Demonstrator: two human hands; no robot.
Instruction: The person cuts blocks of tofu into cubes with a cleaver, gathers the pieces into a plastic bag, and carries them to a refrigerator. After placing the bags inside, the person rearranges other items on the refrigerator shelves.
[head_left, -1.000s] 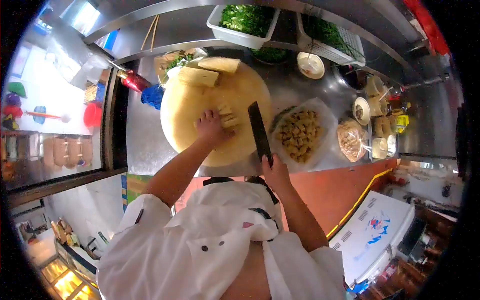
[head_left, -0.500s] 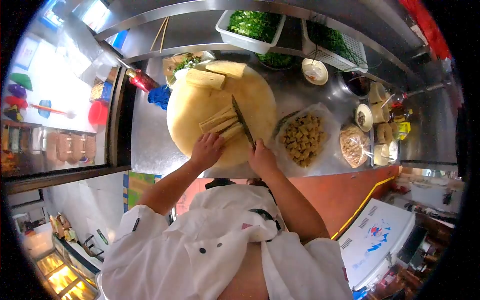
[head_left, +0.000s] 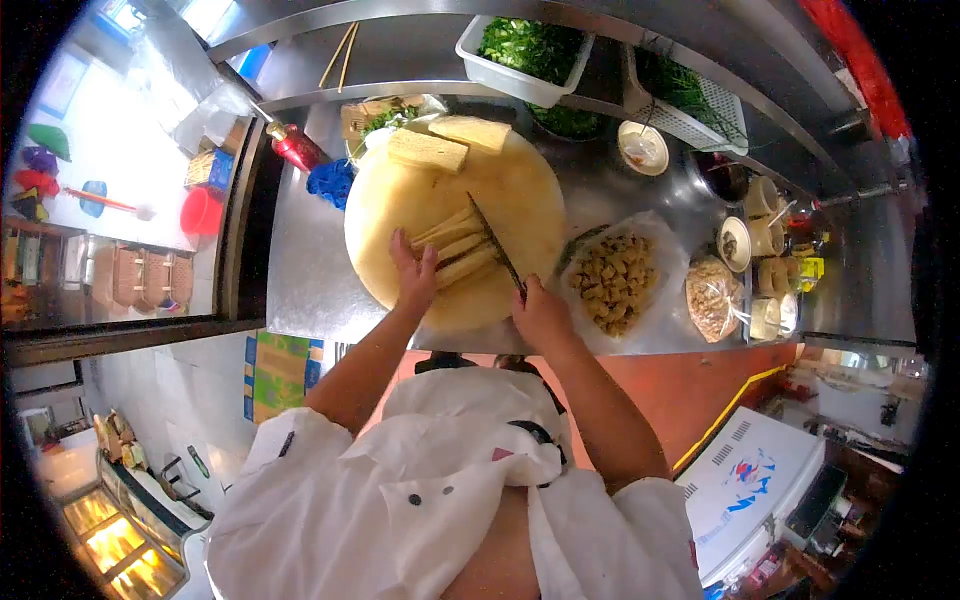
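Observation:
On the round cutting board (head_left: pixel 385 215), pale yellow strips (head_left: pixel 455 247) lie side by side near the middle. My right hand (head_left: pixel 543 312) is wrapped round the handle of a knife (head_left: pixel 492 238), whose dark blade lies along the right ends of the strips. At their left ends is my left hand (head_left: pixel 414 272), its fingers apart, nearest to the strips. Whether the fingertips touch them is unclear. Two uncut yellow slabs, one at the back left (head_left: pixel 428 151) and one behind it (head_left: pixel 470 132), rest on the board. Right of the board, a plastic-lined heap of tan cubes (head_left: pixel 613 280) stands.
A red bottle (head_left: pixel 295 147) and blue cloth (head_left: pixel 330 184) are left of the board. White baskets of greens (head_left: pixel 528 52) sit on the shelf behind. A small bowl (head_left: pixel 642 148), a bag of minced food (head_left: pixel 710 298) and several seasoning containers (head_left: pixel 765 232) stand at the right.
My left hand has shifted up along the left ends of the strips, and its fingers have spread apart. My right hand still holds the knife. The whole view has shifted slightly.

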